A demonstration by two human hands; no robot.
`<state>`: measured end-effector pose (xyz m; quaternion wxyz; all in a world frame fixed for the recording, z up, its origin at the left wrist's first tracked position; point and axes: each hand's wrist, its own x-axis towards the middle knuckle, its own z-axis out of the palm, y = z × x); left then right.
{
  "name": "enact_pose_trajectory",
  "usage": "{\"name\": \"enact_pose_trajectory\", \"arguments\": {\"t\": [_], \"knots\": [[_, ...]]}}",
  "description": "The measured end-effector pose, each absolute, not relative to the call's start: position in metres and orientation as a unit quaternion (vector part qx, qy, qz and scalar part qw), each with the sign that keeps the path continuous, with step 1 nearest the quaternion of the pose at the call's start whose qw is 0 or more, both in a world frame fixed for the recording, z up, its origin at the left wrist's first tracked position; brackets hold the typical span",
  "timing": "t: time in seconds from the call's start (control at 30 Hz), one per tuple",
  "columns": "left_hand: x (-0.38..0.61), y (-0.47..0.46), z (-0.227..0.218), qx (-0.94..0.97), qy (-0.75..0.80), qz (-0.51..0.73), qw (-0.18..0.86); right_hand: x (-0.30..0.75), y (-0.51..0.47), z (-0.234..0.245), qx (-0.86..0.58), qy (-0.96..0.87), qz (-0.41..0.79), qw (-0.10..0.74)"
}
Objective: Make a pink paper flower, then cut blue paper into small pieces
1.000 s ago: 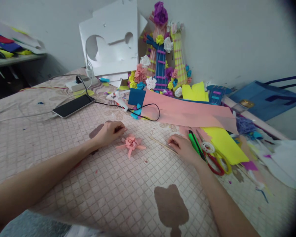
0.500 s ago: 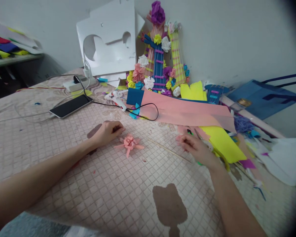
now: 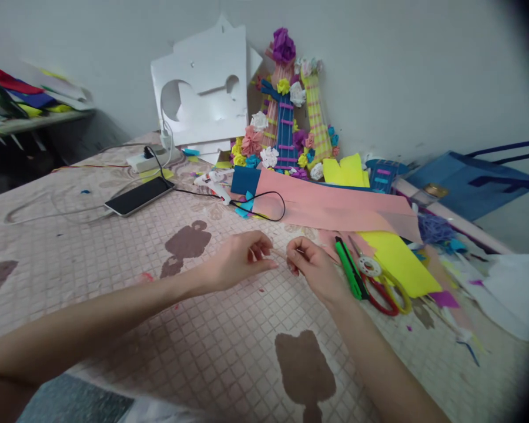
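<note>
My left hand [image 3: 240, 259] and my right hand [image 3: 314, 267] meet over the middle of the quilted pink cloth [image 3: 203, 352]. Both are closed in a pinch on a thin wooden stick [image 3: 279, 252], of which only a short piece shows between the fingers. The small pink paper flower that lay here is out of sight; I cannot tell whether the left hand covers it.
A green utility knife [image 3: 351, 268] and red-and-yellow scissors [image 3: 382, 285] lie just right of my right hand. Beyond are pink paper sheets [image 3: 335, 202], yellow paper [image 3: 399, 261], a glue gun [image 3: 211, 180], a phone [image 3: 139, 195], paper-flower towers [image 3: 291, 114] and a blue bag [image 3: 467, 176].
My left hand left its spot beside the pink flower and moved right. My right hand came back from the knife and scissors. Both now pinch the stick, lifted off the cloth.
</note>
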<state>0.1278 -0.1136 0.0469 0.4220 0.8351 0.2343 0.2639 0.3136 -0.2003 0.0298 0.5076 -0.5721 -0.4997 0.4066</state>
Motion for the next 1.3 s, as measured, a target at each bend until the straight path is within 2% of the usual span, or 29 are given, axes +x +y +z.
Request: {"name": "enact_pose_trajectory", "arguments": {"t": [0.13, 0.33, 0.4, 0.63, 0.77, 1.1, 1.2, 1.3], "knots": [[0.147, -0.126, 0.04, 0.812, 0.248, 0.289, 0.442, 0.3, -0.204, 0.029, -0.539, -0.473, 0.443, 0.537], [0.146, -0.116, 0.035, 0.759, 0.242, 0.284, 0.533, 0.298, -0.208, 0.023, -0.491, -0.334, 0.536, 0.6], [0.145, -0.114, 0.034, 0.754, 0.252, 0.29, 0.533, 0.299, -0.208, 0.022, -0.486, -0.306, 0.547, 0.608], [0.148, -0.121, 0.028, 0.849, 0.141, 0.387, 0.332, 0.295, -0.212, 0.021, -0.453, -0.274, 0.565, 0.633], [0.149, -0.119, 0.021, 0.896, 0.067, 0.371, 0.236, 0.291, -0.215, 0.022, -0.427, -0.249, 0.588, 0.64], [0.144, -0.117, 0.02, 0.933, 0.005, 0.35, 0.083, 0.293, -0.218, 0.031, -0.409, -0.263, 0.596, 0.639], [0.146, -0.117, 0.021, 0.937, -0.003, 0.345, 0.064, 0.29, -0.219, 0.035, -0.404, -0.271, 0.591, 0.643], [0.148, -0.117, 0.025, 0.918, 0.038, 0.364, 0.153, 0.288, -0.22, 0.038, -0.388, -0.269, 0.59, 0.655]]}}
